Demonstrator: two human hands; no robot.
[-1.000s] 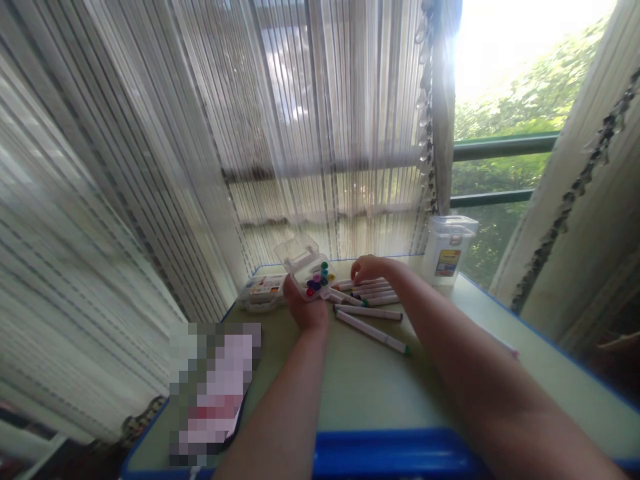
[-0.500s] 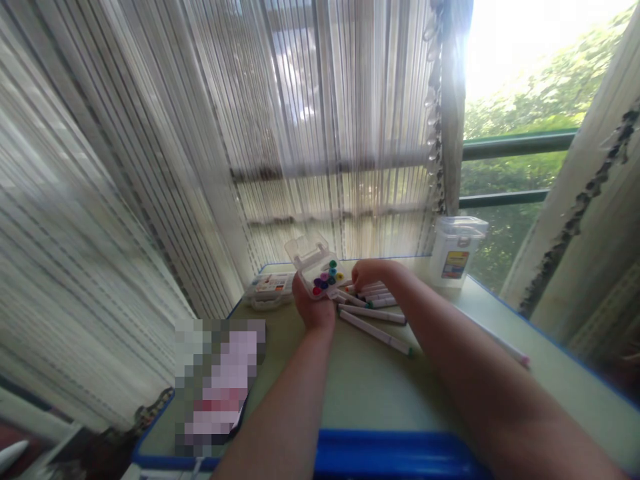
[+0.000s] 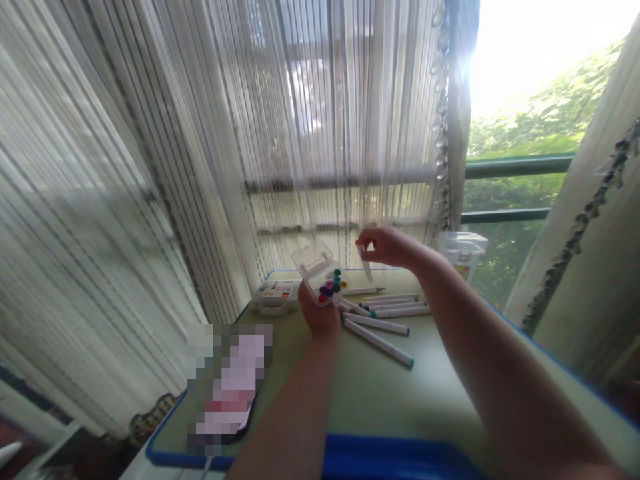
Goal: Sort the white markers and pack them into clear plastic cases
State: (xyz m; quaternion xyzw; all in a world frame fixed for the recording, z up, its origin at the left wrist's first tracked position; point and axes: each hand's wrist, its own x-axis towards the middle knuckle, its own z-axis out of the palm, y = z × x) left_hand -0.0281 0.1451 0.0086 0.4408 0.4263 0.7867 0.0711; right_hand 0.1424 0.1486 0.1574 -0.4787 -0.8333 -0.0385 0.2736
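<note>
My left hand (image 3: 317,319) is closed around a clear plastic marker case (image 3: 313,260) with its lid tipped back. Several markers (image 3: 330,287) stand inside, their coloured ends up: green, blue, purple, yellow and red. Above and to the right of the case, my right hand (image 3: 387,245) pinches a white marker (image 3: 365,262) that hangs with its lower end pointing down. Beneath it, loose white markers (image 3: 379,343) lie spread across the table, some with dark or green ends. The fingers of my left hand are partly hidden behind the case.
A second clear case (image 3: 276,293) with a printed label lies left of my left hand. At the back right stands a tall clear container (image 3: 465,248), partly behind my right arm. A blurred-out phone-like object (image 3: 233,380) lies on the left of the blue-edged table (image 3: 380,400). Sheer curtains (image 3: 345,133) hang behind.
My right hand has risen from the loose markers with a white marker in its fingers. My left hand still holds the case in about the same place. The view has shifted slightly.
</note>
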